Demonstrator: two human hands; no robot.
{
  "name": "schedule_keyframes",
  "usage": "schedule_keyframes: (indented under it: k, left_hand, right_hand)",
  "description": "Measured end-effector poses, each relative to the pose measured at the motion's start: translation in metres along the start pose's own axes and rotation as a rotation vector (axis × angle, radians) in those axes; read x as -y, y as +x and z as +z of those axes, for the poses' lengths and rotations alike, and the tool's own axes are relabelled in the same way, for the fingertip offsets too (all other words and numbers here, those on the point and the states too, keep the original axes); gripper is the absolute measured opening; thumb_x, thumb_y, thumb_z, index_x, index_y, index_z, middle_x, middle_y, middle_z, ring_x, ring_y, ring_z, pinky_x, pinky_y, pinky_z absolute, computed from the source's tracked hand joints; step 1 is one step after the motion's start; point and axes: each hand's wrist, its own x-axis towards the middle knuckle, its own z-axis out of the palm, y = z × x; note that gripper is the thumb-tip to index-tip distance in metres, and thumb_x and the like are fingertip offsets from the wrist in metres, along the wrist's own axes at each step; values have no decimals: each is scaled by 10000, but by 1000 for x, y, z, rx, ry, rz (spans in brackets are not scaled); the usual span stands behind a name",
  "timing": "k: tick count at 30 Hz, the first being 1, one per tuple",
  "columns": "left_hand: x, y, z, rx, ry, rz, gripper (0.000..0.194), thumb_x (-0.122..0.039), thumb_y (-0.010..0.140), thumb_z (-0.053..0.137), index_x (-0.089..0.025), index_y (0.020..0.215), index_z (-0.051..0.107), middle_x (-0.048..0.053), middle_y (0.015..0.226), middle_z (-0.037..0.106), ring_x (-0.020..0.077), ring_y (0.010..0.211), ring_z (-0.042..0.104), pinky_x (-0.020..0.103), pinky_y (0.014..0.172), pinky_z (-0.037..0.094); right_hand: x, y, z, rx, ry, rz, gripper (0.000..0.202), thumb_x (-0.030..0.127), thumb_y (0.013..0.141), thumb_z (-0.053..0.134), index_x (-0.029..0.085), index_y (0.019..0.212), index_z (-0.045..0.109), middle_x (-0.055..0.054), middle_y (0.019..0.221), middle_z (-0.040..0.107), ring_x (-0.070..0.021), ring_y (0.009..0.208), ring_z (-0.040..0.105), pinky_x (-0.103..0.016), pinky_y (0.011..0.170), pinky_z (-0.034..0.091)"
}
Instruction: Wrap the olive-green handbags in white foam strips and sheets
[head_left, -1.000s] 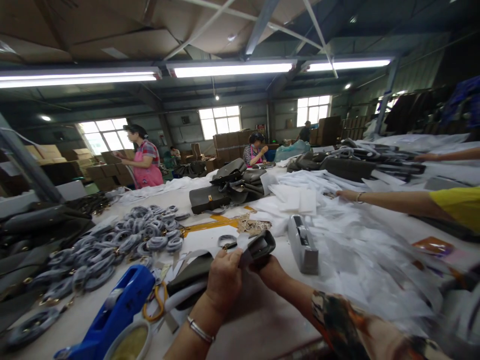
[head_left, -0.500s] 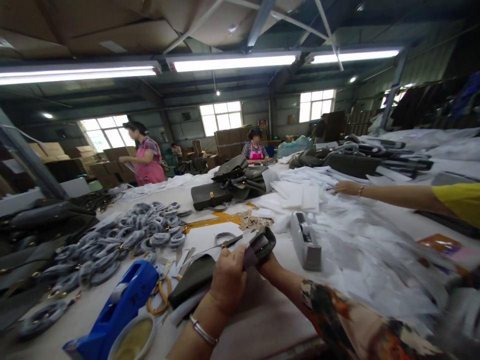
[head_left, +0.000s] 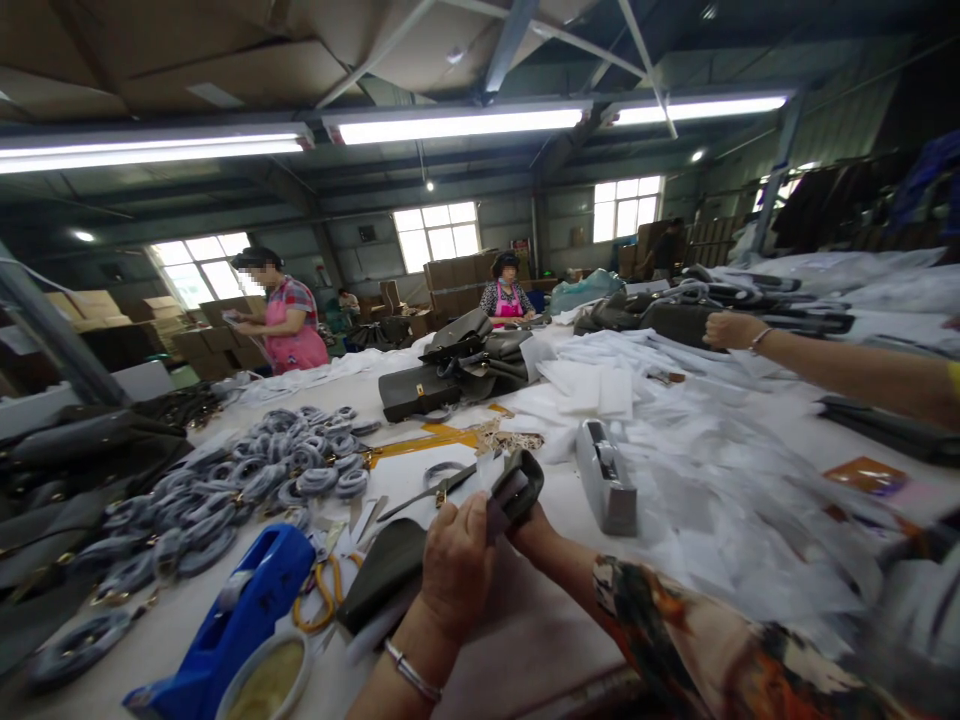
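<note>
A dark olive bag (head_left: 386,568) lies in front of me, its far end raised and curved. My left hand (head_left: 459,560), with a bangle on the wrist, is closed on the bag near that raised end. At the far side, my right hand (head_left: 534,532) grips the same end from below, its fingers mostly hidden behind it. A small pale piece of film or paper (head_left: 490,470) sticks up beside my left fingertips. Left of the bag lie scissors with orange handles (head_left: 319,597).
A blue tape dispenser (head_left: 232,610) and a white bowl (head_left: 298,672) stand at front left, wrapped straps (head_left: 262,475) behind. A grey tape dispenser (head_left: 609,485) stands right, near plastic sheets (head_left: 720,480). A co-worker's hand (head_left: 735,331) reaches in from the right; dark bags (head_left: 420,390) lie ahead.
The pale piece now stands up by my left fingers. The co-worker's arm at the right has moved back and to the right. The view has shifted slightly; my hands keep their hold.
</note>
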Motion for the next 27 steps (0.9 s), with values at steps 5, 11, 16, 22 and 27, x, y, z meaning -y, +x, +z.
schedule_keyframes:
  k: [5,11,16,22,27]
  left_hand:
    - [19,18,-6,-13,-49,-69,606,-80,736,640,-121,1328,518,108,1184,692,310,1031,578,454,940,534]
    - [34,27,-4,6,-52,-87,570,-116,766,663,-138,1320,531,86,1146,704,306,1018,575,438,935,521]
    - [27,26,-1,13,-36,-84,579,-132,750,699,-133,1310,551,97,1123,706,309,1021,583,425,944,517]
    - [33,36,-12,51,-47,-166,562,-159,747,684,-148,1299,576,95,1006,695,316,993,594,434,913,525]
    - [64,43,-36,21,-149,-270,527,-279,786,673,-186,1297,585,78,993,657,285,972,607,437,910,522]
  right_hand:
    - [11,-26,-26,14,-183,96,367,341,735,692,138,1039,720,-37,686,656,-226,696,614,-339,699,474]
    - [25,-89,-53,174,-213,-43,282,413,854,611,162,860,739,-2,673,606,-151,638,521,-271,622,406]
    - [42,-132,-52,292,-163,-114,245,371,902,597,174,940,737,14,677,606,-129,626,496,-246,611,395]
    - [44,-140,-44,392,-182,-134,213,308,902,571,184,935,741,-4,755,674,-140,697,579,-233,665,447]
    - [25,-102,-51,419,-268,-30,205,327,848,613,170,849,745,-12,727,667,-152,662,603,-241,610,457]
